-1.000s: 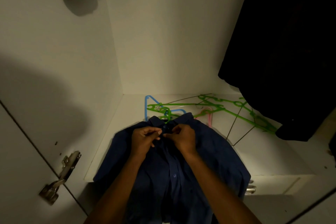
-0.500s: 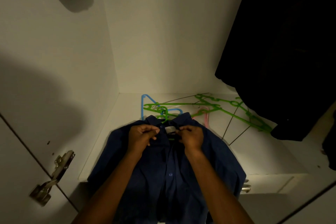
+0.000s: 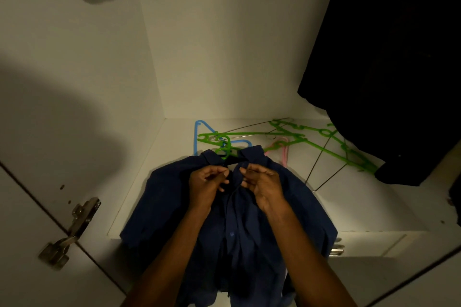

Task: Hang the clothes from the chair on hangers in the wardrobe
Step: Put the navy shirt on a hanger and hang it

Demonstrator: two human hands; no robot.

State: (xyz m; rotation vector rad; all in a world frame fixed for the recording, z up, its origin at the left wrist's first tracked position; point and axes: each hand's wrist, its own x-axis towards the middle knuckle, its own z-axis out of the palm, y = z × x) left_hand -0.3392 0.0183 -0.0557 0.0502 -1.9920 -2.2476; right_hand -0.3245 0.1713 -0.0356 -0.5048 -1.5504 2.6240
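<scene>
While we work at the collar, the blue shirt (image 3: 294,204) lies spread on the white wardrobe shelf (image 3: 369,209), its lower half drooping over the near edge, so its own weight could drag it off the shelf if we let go. Far right, a dark garment (image 3: 389,70) already hangs, and our shirt could snag on it when lifted. Behind the collar lies a tangle of loose hangers (image 3: 324,149), green, blue, pink and wire; the green hook (image 3: 224,153) poking from our neckline sits right among them and may catch one and pull it along. Our left hand (image 3: 207,187) and right hand (image 3: 264,187) sit close together, each pinching the front edges just below the collar, seemingly at the top button; in this dim light, we judge a fumbled button likely, letting the shirt slip off its hanger.
</scene>
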